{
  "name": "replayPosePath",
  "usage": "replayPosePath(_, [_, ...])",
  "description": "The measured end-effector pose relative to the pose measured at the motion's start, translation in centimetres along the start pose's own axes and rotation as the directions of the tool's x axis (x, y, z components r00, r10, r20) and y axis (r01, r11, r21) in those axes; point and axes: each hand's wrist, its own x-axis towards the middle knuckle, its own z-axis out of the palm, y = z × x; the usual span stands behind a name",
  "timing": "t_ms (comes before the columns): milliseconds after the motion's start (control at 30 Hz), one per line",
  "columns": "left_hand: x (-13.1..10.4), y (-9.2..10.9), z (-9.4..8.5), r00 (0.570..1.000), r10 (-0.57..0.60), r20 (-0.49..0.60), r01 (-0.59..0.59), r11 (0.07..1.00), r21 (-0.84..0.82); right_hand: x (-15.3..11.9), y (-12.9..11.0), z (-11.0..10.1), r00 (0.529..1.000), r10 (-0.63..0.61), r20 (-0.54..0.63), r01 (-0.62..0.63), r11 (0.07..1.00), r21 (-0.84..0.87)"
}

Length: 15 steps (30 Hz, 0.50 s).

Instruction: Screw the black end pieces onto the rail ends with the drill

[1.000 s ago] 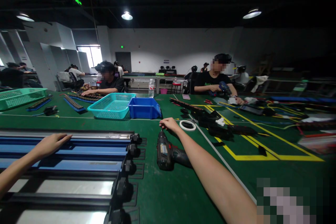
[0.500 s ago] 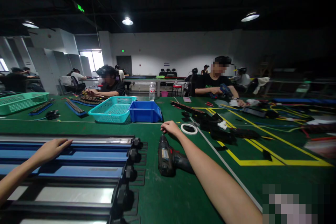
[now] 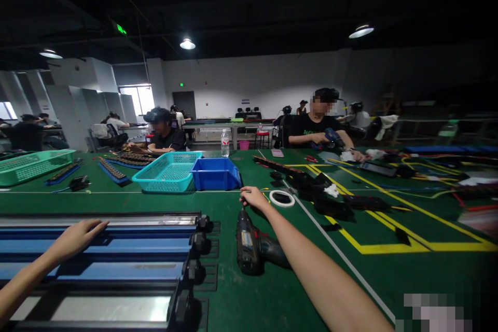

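Observation:
My left hand (image 3: 80, 238) lies flat with its fingers stretched out on long blue and silver metal profiles (image 3: 143, 246). Black knob-like end fittings (image 3: 199, 241) line the right ends of these profiles. A black cordless drill (image 3: 249, 249) rests on the green table, its bit pointing away from me. At the tip of that bit, my right hand (image 3: 254, 198) has its fingers pinched together around the end; anything small between them is too fine to make out. My right forearm passes over the end of the drill's handle.
Beyond my hands stand a blue bin (image 3: 216, 174), a turquoise basket (image 3: 167, 171) and a water bottle (image 3: 225, 142). A white tape ring (image 3: 282, 198) lies right of my right hand, near black parts (image 3: 330, 202). Across the table, a person (image 3: 317, 124) holds another drill.
The whole view has tilted slightly upward, so the table sits lower in the picture. Both hands keep their places on the profiles and at the drill's bit.

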Motion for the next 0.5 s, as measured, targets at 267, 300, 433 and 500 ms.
replayPosePath(267, [-0.4, 0.8, -0.5, 1.0, 0.02, -0.009, -0.02, 1.0, 0.001, 1.1, 0.8, 0.1, 0.999, -0.046, -0.024, 0.045, 0.997, -0.061])
replayPosePath(300, [-0.4, 0.9, -0.6, 1.0, 0.015, -0.005, -0.015, 1.0, 0.004, 1.2, 0.9, 0.0, 0.998, -0.05, -0.023, 0.048, 0.996, -0.073])
replayPosePath(433, [-0.3, 1.2, -0.7, 1.0, 0.005, 0.017, -0.005, 1.0, 0.002, 1.0, 1.1, -0.1, 0.998, -0.059, -0.016, 0.056, 0.992, -0.111])
replayPosePath(500, [-0.2, 1.2, -0.6, 1.0, -0.009, 0.02, 0.009, 1.0, 0.004, 0.7, 1.1, -0.1, 0.998, -0.058, -0.025, 0.054, 0.991, -0.124])
